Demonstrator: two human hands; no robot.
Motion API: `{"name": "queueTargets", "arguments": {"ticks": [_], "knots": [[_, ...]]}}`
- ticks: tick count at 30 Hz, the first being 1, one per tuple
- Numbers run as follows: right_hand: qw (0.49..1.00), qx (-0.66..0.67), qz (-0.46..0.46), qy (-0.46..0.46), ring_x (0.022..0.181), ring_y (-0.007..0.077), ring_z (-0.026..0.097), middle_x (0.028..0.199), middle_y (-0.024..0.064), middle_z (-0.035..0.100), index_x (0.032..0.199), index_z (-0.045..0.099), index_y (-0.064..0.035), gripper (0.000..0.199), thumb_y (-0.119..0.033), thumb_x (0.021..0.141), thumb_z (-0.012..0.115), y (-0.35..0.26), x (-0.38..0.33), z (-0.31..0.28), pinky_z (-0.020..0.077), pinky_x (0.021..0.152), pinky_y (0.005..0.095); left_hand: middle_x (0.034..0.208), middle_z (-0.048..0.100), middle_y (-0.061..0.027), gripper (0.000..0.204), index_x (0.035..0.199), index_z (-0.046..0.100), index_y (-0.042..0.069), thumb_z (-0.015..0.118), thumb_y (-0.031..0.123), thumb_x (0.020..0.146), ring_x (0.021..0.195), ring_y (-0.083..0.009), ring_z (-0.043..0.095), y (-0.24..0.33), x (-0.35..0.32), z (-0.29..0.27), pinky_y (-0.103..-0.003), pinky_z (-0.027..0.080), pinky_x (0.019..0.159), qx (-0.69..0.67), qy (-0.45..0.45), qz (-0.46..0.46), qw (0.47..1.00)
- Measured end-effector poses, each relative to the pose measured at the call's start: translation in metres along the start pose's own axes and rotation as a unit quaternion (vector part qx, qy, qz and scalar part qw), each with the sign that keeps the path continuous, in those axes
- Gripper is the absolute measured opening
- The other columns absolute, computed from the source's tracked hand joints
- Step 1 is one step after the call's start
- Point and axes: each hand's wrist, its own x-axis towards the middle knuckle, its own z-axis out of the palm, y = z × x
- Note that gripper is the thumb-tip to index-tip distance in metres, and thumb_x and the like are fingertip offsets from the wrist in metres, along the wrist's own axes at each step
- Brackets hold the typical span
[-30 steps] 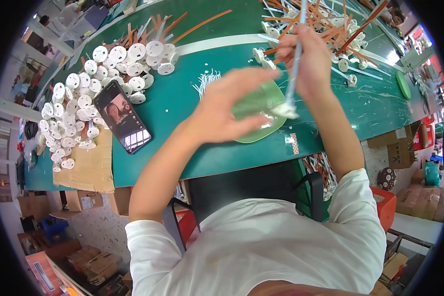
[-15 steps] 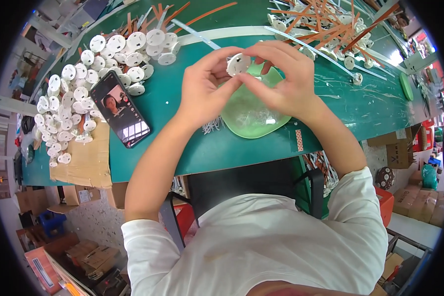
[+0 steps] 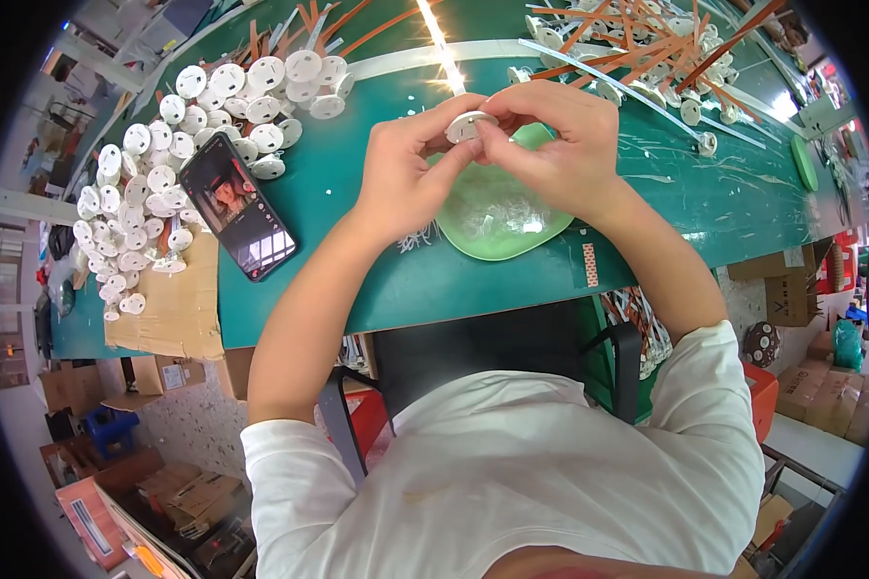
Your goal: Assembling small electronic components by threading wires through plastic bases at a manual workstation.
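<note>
Above a light green dish (image 3: 497, 217), both hands meet at a round white disc (image 3: 464, 126). My left hand (image 3: 407, 172) grips the disc's edge between thumb and fingers. My right hand (image 3: 562, 154) is closed at the other side, fingertips pressing on the disc. A narrow light strip (image 3: 442, 46) glows warm white and runs away from the disc toward the far side of the table. Small clear pieces lie in the dish, too blurred to name.
At left, many white discs (image 3: 154, 203) pile over a cardboard sheet (image 3: 169, 323), with a lit phone (image 3: 239, 207) leaning beside them. More discs with orange and white strips (image 3: 647, 63) heap at the far right. Thin white wires (image 3: 415, 238) lie near the dish on the green table (image 3: 357, 299).
The strip beyond the disc was unlit and slanted left; now it glows and points more straight ahead. The disc has tipped flatter, and my right fingertips have moved onto it.
</note>
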Motion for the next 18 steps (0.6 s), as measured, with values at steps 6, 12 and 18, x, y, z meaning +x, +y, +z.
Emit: {"name": "queueTargets", "arguments": {"ticks": [6,12,18], "knots": [[0.995,0.074,0.047,-0.044,0.074,0.0145,0.070,0.087,0.0097,0.073,0.091,0.072,0.0044,0.011,0.001,0.081,0.073,0.003,0.004,-0.009,0.0574,0.067,0.0256,0.106,0.071,-0.0100,0.039,0.131,0.060,-0.003,0.062,-0.004,0.092,0.085,-0.0163,0.070,0.000,0.002,-0.003,-0.030,0.057,0.081,-0.078,-0.029,-0.003,0.997],[0.997,0.016,0.056,-0.049,0.069,0.0124,0.067,0.084,0.0077,0.072,0.092,0.073,0.0023,0.011,-0.003,0.082,0.076,-0.002,-0.004,-0.003,0.0538,0.064,0.0236,0.105,0.071,-0.0120,0.039,0.130,0.060,-0.004,0.061,-0.005,0.091,0.083,-0.0170,0.070,-0.007,0.002,-0.009,-0.031,0.057,0.081,0.003,-0.055,0.038,0.998],[0.990,-0.036,0.139,-0.009,0.083,0.0117,0.066,0.098,0.0085,0.071,0.103,0.071,0.0001,0.024,-0.007,0.082,0.078,-0.007,0.000,-0.002,0.0527,0.064,0.0244,0.093,0.072,-0.0095,0.034,0.121,0.066,0.003,0.066,0.002,0.087,0.077,-0.0143,0.071,-0.014,0.005,-0.001,-0.028,0.057,0.071,-0.033,0.021,0.046,0.998]]}}
